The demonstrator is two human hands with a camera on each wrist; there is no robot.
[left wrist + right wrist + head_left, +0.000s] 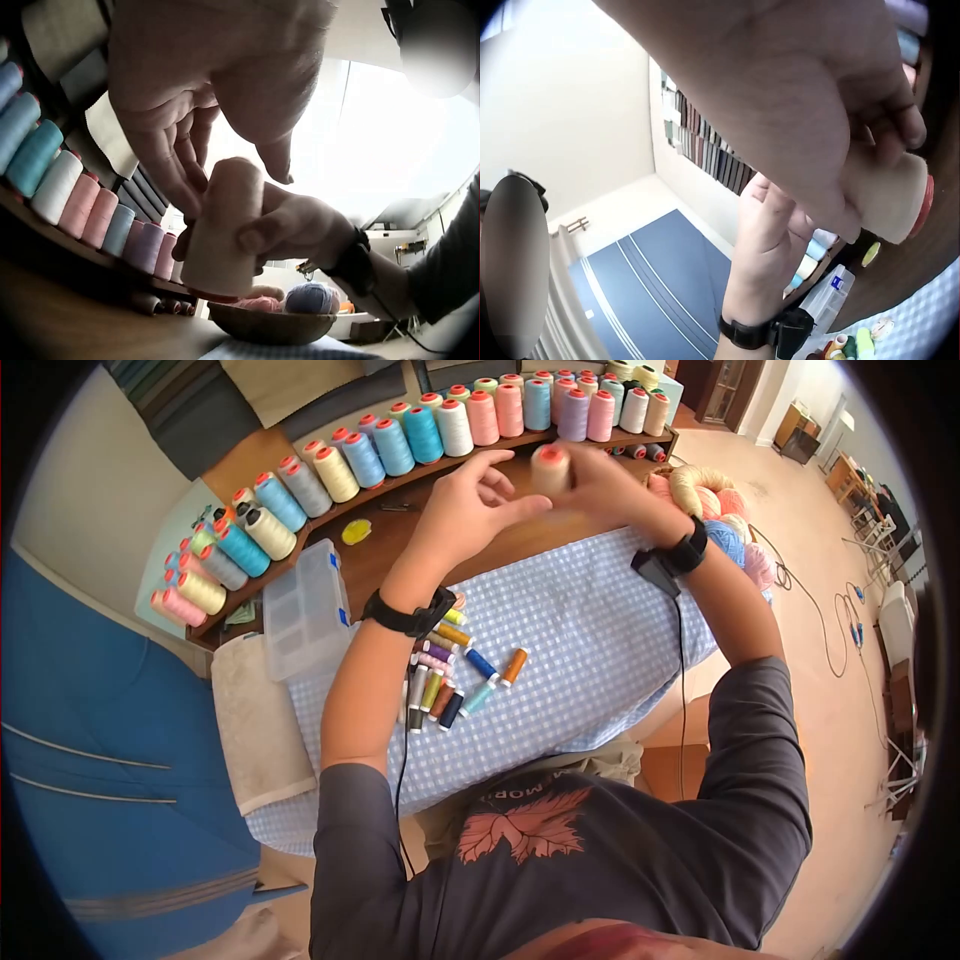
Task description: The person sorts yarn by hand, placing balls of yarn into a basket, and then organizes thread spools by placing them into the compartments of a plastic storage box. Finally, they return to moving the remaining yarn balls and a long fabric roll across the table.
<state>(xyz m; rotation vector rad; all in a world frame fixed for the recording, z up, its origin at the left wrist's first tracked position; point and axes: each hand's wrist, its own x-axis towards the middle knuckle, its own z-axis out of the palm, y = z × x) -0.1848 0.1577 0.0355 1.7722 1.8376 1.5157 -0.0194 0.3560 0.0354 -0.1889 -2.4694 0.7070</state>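
A cream cone of thread point(550, 472) with a red base is held up above the brown table by my right hand point(598, 488). In the left wrist view the thumb and fingers of that hand wrap the cone point(225, 236) from the side. My left hand point(470, 505) is raised just left of it, fingers loosely bent and thumb pointing toward the cone, with nothing in its grasp. Its fingertips come right up to the cone's side in the left wrist view. The right wrist view has the cone point(894, 196) tilted, red end outward.
A curved shelf carries rows of colored thread cones point(425, 435). Small spools point(440, 685) lie on the checked cloth point(590, 630) beside a clear plastic box point(305, 610). A yellow disc point(356, 532) rests on the table. Yarn balls point(728, 540) fill a bowl point(270, 326) at right.
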